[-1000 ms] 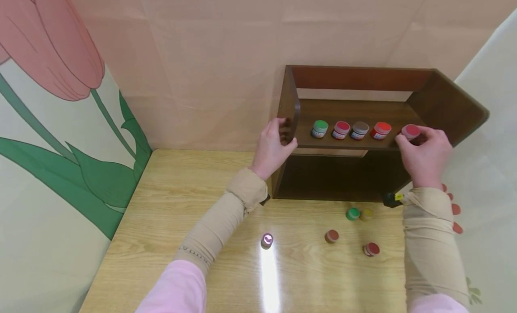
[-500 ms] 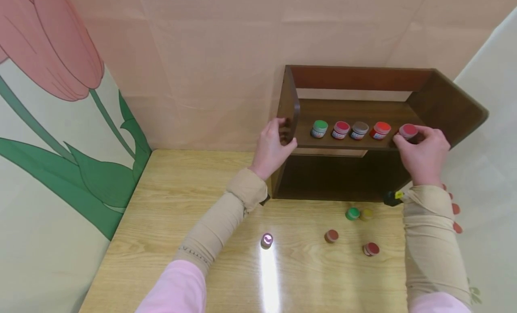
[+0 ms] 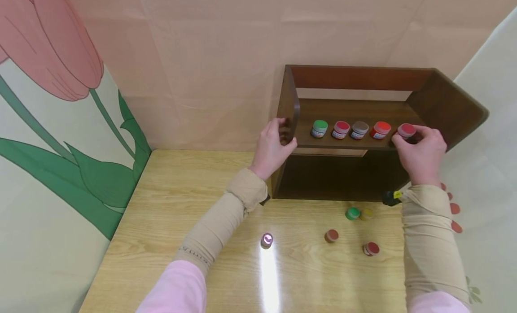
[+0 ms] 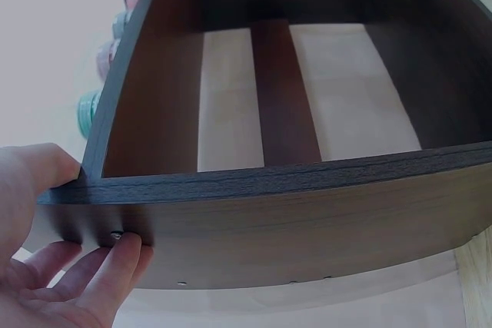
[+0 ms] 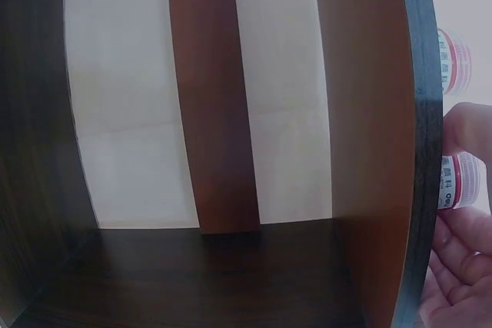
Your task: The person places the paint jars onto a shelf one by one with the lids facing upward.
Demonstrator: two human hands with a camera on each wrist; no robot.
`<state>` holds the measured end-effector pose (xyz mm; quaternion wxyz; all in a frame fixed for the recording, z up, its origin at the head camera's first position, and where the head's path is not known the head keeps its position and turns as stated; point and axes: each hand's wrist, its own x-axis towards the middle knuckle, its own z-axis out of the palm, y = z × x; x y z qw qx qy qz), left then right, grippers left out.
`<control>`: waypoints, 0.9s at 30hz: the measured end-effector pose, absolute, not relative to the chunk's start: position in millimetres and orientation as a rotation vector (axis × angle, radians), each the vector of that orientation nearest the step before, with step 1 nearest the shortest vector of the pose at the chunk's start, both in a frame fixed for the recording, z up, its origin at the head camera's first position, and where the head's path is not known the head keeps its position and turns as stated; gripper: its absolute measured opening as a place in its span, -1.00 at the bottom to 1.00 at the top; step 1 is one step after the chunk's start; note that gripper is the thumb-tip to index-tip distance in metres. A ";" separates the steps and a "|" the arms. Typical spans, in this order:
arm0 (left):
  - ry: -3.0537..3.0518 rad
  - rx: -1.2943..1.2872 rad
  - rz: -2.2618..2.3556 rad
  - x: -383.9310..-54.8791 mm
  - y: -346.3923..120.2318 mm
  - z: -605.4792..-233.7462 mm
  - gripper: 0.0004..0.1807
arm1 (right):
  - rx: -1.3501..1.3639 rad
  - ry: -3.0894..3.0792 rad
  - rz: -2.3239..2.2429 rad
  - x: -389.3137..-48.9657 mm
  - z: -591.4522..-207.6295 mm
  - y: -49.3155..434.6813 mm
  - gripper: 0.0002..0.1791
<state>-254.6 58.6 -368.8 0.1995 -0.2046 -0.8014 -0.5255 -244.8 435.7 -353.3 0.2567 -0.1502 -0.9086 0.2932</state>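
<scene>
A dark brown two-tier shelf (image 3: 351, 109) stands on the table. My left hand (image 3: 271, 147) holds its left side panel, thumb at the front edge and fingers against the outer face, as the left wrist view shows. At the right of the upper board, my right hand (image 3: 424, 154) pinches a small paint jar with a dark red lid (image 3: 406, 130) between thumb and fingers. To its left stand an orange-red jar (image 3: 381, 130), a brown-lidded jar (image 3: 359, 130), a crimson-lidded jar (image 3: 341, 130) and a green-lidded jar (image 3: 319, 128), all upright in a row.
On the wooden table (image 3: 194, 183) before the shelf are a green jar (image 3: 352, 214), a yellow jar (image 3: 366, 214), a brown-lidded jar (image 3: 331, 236), a dark red jar (image 3: 371, 249) and a purplish jar (image 3: 267, 241). A peach backdrop (image 3: 210, 71) hangs behind.
My right hand has moved the dark red-lidded jar slightly left along the upper board, nearer the orange-red jar. My left hand has stayed on the side panel.
</scene>
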 end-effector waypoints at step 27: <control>-2.232 -0.581 -1.474 -255.4 59.3 -369.0 -0.50 | -0.447 -2.153 1.020 -238.7 -341.0 426.8 -0.39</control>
